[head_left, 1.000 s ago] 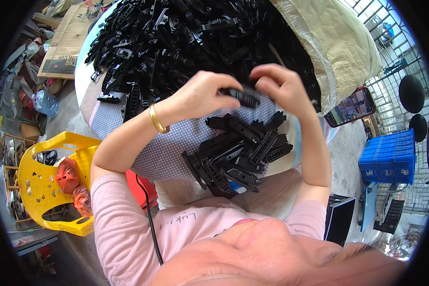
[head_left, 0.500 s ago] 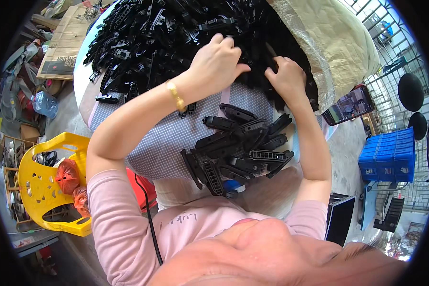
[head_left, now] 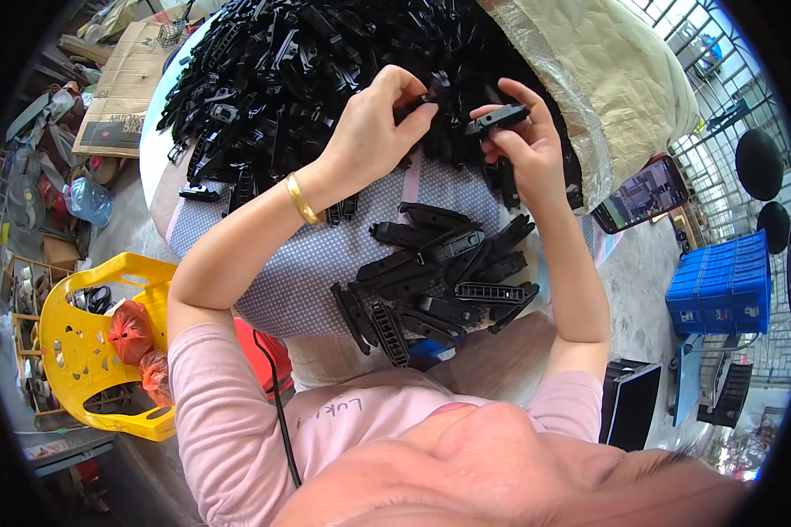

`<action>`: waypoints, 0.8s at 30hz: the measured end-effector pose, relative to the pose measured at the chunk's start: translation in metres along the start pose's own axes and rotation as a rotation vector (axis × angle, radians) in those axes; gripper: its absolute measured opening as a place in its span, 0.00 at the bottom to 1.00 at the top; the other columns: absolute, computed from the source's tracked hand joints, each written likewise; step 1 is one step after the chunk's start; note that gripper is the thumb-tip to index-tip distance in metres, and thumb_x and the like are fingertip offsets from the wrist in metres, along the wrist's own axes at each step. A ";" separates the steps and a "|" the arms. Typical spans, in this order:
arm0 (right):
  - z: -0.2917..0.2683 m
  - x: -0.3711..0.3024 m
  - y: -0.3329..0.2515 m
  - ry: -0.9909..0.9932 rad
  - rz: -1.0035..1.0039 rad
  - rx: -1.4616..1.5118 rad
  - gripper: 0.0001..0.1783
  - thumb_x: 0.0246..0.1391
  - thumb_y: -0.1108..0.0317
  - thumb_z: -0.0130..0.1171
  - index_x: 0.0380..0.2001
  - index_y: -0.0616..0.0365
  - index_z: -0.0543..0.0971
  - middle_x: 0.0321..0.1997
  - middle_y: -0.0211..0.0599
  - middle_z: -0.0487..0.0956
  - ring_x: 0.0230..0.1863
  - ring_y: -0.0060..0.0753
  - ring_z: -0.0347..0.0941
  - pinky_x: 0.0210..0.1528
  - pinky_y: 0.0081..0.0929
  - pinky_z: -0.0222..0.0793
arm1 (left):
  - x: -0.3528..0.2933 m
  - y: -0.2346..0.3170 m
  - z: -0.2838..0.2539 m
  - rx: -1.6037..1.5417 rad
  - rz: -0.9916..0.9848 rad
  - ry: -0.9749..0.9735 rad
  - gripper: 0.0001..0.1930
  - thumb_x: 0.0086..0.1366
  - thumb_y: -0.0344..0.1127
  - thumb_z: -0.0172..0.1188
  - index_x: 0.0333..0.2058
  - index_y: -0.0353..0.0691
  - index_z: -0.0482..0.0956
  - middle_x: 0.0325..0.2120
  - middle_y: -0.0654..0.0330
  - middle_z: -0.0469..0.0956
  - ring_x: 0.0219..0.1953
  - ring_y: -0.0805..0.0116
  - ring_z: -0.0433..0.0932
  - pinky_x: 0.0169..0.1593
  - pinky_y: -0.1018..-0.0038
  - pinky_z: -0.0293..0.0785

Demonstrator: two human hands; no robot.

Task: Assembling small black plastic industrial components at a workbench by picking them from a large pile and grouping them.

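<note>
My right hand (head_left: pixel 533 145) pinches a long black plastic part (head_left: pixel 504 117) between thumb and fingers, above the near right side of a big heap of black plastic parts (head_left: pixel 272 79). To its left, my left hand (head_left: pixel 369 127) closes thumb and fingers on a dark piece at the heap's edge; that piece blends into the heap and its shape is hard to make out. Closer to my body, a smaller pile of long black plastic parts (head_left: pixel 439 272), some with ladder-like ribs, lies on the dotted tablecloth (head_left: pixel 281 272).
A beige sack with a clear plastic edge (head_left: pixel 598 70) borders the heap on the right. Beside it a phone (head_left: pixel 643 193) leans. Blue crates (head_left: pixel 719 285) stand at right, a yellow chair (head_left: pixel 57 342) with red bags (head_left: pixel 130 332) at left. A black cable (head_left: pixel 277 404) hangs along my shirt.
My right hand has come up out of the heap and turned, now with a black plastic part in its fingers. My left hand has shifted slightly and its fingers have closed on a dark piece.
</note>
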State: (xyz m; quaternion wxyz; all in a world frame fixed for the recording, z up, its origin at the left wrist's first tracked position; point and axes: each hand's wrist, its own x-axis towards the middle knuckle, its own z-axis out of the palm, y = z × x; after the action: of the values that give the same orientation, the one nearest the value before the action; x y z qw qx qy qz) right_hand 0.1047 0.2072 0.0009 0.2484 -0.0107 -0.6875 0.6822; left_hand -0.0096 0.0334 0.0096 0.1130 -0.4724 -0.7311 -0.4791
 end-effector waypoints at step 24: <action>0.030 -0.019 0.005 -0.114 -0.598 -0.663 0.19 0.35 0.74 0.68 0.37 0.58 0.79 0.37 0.37 0.80 0.39 0.40 0.75 0.41 0.32 0.72 | -0.031 0.002 -0.012 -0.660 -0.468 -0.384 0.25 0.56 0.29 0.62 0.52 0.25 0.69 0.38 0.53 0.78 0.36 0.74 0.78 0.41 0.79 0.75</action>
State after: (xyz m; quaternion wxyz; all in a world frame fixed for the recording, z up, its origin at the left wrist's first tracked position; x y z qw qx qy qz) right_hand 0.1090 0.1730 -0.0080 0.3795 0.1473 -0.8545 0.3226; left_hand 0.0047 0.0056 -0.0024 -0.2931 -0.3854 -0.6342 -0.6028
